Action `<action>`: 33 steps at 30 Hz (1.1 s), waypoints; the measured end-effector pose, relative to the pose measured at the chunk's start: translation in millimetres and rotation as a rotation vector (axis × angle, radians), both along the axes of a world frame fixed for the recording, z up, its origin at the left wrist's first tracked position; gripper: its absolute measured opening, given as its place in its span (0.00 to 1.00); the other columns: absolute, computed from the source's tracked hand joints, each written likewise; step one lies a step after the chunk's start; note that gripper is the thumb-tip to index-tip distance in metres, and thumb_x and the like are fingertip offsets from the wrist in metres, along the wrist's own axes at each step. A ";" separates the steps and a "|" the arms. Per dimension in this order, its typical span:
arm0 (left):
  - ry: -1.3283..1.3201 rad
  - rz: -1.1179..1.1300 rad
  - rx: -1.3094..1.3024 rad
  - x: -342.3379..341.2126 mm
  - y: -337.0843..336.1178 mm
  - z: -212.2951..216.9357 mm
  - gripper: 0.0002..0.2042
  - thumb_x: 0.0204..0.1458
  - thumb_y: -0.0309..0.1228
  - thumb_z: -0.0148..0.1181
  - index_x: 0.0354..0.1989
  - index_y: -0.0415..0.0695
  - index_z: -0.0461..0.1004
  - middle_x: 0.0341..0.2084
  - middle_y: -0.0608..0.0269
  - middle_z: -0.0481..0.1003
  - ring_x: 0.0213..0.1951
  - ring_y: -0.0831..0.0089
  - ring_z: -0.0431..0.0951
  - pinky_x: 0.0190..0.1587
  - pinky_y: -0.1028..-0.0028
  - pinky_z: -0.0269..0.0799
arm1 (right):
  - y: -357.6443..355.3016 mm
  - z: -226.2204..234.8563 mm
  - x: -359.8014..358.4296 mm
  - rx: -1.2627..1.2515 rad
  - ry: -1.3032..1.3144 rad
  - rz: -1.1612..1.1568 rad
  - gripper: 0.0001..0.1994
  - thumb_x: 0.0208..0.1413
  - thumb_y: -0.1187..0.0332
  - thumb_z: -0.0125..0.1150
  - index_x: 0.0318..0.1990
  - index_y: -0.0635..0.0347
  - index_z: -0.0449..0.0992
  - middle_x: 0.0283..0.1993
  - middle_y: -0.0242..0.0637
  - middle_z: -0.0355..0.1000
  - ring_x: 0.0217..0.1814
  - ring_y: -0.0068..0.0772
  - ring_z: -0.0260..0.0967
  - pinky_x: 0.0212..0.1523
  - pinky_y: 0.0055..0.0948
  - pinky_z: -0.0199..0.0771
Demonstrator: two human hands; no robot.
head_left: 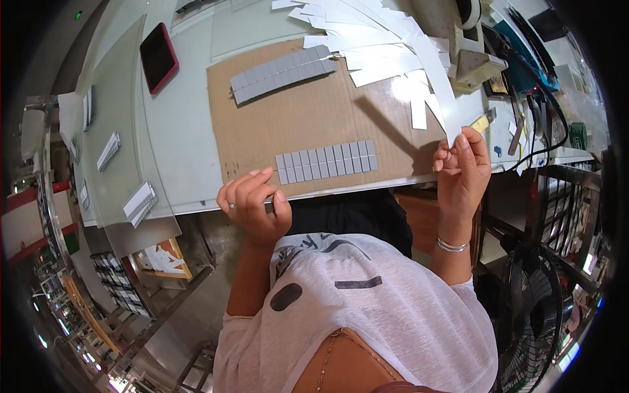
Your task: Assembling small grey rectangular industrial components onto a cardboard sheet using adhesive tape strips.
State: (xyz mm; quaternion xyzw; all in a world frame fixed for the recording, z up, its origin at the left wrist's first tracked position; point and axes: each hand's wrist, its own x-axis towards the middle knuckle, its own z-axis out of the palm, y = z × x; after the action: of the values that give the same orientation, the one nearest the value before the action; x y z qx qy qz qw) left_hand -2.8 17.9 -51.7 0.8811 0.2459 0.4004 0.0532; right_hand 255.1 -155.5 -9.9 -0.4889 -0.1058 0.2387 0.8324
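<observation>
The white strip (440,75) rises from right of the cardboard (252,134) toward the pile (367,39) at its far right corner. The right hand's (464,160) grip pinches the near end; a light, flat pinch should avoid creasing. At the cardboard's near edge, the left hand (255,203) is loosely curled, thumb apart, beside the small grey row (327,162), best left unbumped. Right of the cardboard, the cutter (483,122) deserves care.

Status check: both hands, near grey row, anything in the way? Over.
Right hand pinching a white strip. Left hand by left end of the near grey row, contact unclear. Row lying on cardboard; loose white strips piled farther back, clear of it.
</observation>
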 end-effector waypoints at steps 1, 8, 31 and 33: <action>0.014 0.008 -0.007 0.3 -1.0 0.9 0.08 0.46 0.28 0.55 0.36 0.49 0.68 0.42 0.66 0.77 0.46 0.65 0.76 0.57 0.60 0.58 | -0.6 -0.1 0.8 0.009 -0.002 0.004 0.08 0.65 0.72 0.57 0.47 0.67 0.72 0.33 0.41 0.75 0.29 0.28 0.74 0.26 0.23 0.74; 0.018 0.014 -0.096 0.5 -4.0 9.3 0.10 0.46 0.26 0.57 0.38 0.49 0.69 0.42 0.66 0.77 0.46 0.65 0.76 0.56 0.60 0.59 | -2.3 -2.1 0.3 0.007 -0.021 0.006 0.08 0.65 0.72 0.57 0.47 0.66 0.72 0.32 0.41 0.74 0.29 0.27 0.72 0.27 0.24 0.74; 0.473 -0.270 -0.130 141.9 94.0 97.7 0.22 0.44 0.32 0.72 0.50 0.48 0.75 0.46 0.65 0.76 0.52 0.63 0.72 0.65 0.51 0.53 | -2.8 1.3 -9.2 -0.071 0.022 -0.046 0.06 0.65 0.74 0.56 0.44 0.66 0.69 0.35 0.39 0.71 0.28 0.25 0.70 0.26 0.24 0.74; 0.491 -0.273 -0.131 145.8 95.8 93.5 0.24 0.43 0.33 0.73 0.51 0.48 0.74 0.46 0.65 0.76 0.52 0.62 0.72 0.65 0.50 0.52 | -2.1 2.5 -9.0 -0.079 0.005 -0.030 0.05 0.65 0.74 0.55 0.44 0.67 0.69 0.36 0.40 0.70 0.29 0.25 0.70 0.27 0.24 0.74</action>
State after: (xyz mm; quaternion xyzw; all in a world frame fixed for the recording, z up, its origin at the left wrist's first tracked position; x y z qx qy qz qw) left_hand 143.0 113.8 41.8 0.9713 0.1559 0.1477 0.1025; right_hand 246.1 -157.6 -7.4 -0.5222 -0.0868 0.2314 0.8162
